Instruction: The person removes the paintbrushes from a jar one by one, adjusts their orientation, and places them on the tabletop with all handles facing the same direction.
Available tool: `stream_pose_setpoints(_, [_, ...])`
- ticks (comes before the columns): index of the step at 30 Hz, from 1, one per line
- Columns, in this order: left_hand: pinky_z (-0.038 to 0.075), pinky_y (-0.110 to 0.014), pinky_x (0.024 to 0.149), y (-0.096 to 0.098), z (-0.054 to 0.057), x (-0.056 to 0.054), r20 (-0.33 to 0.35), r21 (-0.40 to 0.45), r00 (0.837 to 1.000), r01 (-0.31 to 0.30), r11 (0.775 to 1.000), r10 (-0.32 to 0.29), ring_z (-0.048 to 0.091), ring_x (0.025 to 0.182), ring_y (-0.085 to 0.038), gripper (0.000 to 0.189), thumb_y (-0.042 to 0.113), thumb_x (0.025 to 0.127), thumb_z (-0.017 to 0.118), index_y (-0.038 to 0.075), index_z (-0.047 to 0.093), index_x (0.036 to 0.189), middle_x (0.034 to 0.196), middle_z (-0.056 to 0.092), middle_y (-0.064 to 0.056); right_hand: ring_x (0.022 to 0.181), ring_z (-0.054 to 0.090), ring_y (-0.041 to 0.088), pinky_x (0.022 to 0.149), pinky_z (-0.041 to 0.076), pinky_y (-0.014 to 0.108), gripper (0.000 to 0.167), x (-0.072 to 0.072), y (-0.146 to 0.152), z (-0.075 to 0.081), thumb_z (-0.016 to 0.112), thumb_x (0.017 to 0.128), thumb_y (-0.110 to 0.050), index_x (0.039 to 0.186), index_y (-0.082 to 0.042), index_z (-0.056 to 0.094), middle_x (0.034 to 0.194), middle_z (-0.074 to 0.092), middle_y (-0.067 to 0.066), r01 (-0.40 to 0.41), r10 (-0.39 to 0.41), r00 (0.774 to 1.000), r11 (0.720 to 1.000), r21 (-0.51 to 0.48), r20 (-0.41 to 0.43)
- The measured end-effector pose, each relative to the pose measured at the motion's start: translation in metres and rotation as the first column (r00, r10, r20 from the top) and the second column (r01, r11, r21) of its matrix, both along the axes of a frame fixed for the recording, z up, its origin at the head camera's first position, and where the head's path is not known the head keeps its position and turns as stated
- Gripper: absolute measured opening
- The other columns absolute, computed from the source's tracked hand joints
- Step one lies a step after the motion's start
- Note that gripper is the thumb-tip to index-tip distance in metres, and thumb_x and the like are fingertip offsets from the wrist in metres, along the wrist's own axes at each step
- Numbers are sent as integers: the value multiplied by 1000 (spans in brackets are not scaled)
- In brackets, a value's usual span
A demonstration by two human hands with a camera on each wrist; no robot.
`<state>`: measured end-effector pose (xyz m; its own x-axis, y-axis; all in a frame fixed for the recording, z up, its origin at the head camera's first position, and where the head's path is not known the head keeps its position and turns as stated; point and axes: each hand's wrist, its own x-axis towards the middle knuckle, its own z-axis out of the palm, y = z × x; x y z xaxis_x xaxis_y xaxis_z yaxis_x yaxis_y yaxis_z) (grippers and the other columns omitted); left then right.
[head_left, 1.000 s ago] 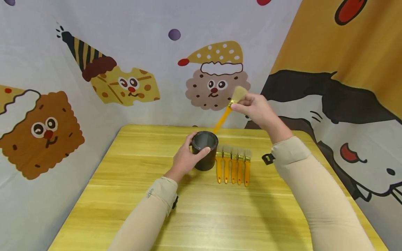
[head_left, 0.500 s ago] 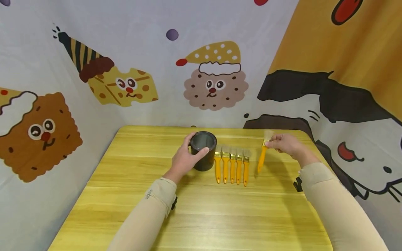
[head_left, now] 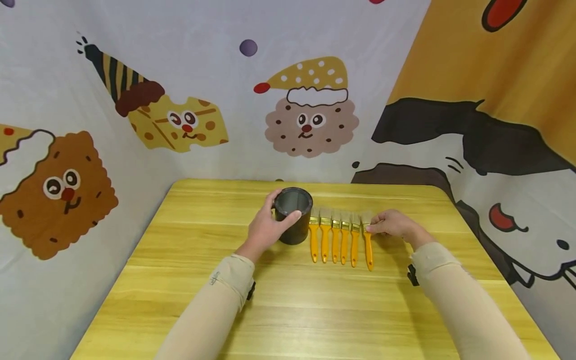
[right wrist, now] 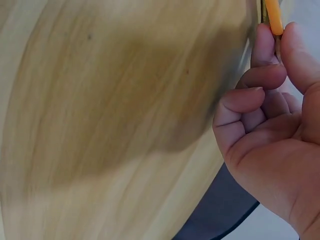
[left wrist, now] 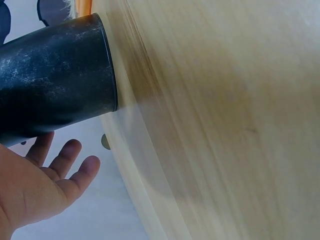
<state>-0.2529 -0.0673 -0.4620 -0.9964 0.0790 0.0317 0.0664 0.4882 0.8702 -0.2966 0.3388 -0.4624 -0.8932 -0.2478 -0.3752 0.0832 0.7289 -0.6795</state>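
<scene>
A black can [head_left: 294, 231] stands upright on the table. My left hand [head_left: 264, 227] grips it, thumb on the near side of the rim. In the left wrist view, several fingertips [left wrist: 90, 165] spread out below the can's side. My right hand [head_left: 396, 224] pinches a paintbrush [head_left: 368, 250] near its metal band, bristles pointing away from me. That brush lies at the right end of a row of similar paintbrushes [head_left: 335, 245] with orange handles, slightly apart and a little tilted. In the right wrist view only an orange bit of the held brush [right wrist: 273, 17] shows between thumb and finger.
The wooden table [head_left: 288, 310] extends in front of both forearms. A cartoon-printed cloth [head_left: 202, 60] hangs behind the table and along its sides. The leftmost brush lies close against the can's right side.
My right hand has brought the paintbrush from above the can, out to the right and down, then left to the end of the row. The left hand stays on the can.
</scene>
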Motion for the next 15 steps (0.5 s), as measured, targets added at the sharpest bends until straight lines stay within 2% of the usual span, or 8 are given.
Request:
stream_pose_setpoints(2, [48,-68,109,0,0,0,0,2,1000,1,1000,-1,54,145,-43,99,89,82,66,53,26,164,164,49,-7,65,41,16,62,38,32,29,0,-2,-2,72,105,-31,94,-3,69,69,47,-2,5,-5,1000,1000,3,12])
stream_pose_setpoints(6, [48,-69,108,1,1,1,-4,6,1000,1,1000,-1,53,145,-45,102,89,82,67,48,27,166,165,48,-7,70,45,16,64,40,32,31,0,-4,-6,73,104,-32,109,-1,74,78,61,0,17,-17,999,1000,10,29])
stream_pose_setpoints(8, [48,-69,108,1,1,1,-5,11,1000,-1,1000,1,53,146,-45,99,88,82,67,51,27,165,165,49,-7,69,45,16,64,39,31,35,-1,-4,-8,73,104,-33,113,0,74,82,66,1,20,-20,999,1000,13,40])
stream_pose_setpoints(13, [47,-69,109,0,1,1,0,10,1000,-5,1000,5,52,147,-43,95,90,81,66,59,25,161,166,47,-6,64,42,13,58,37,28,34,-2,-6,-8,74,103,-35,106,-1,76,81,67,2,13,-15,998,999,37,54])
stream_pose_setpoints(15, [47,-70,110,0,1,1,-1,10,1000,-4,1000,4,52,147,-43,96,90,81,66,58,25,161,166,47,-6,64,43,12,58,36,27,34,-3,-8,-8,74,103,-36,103,-2,75,81,68,1,9,-12,999,999,53,51])
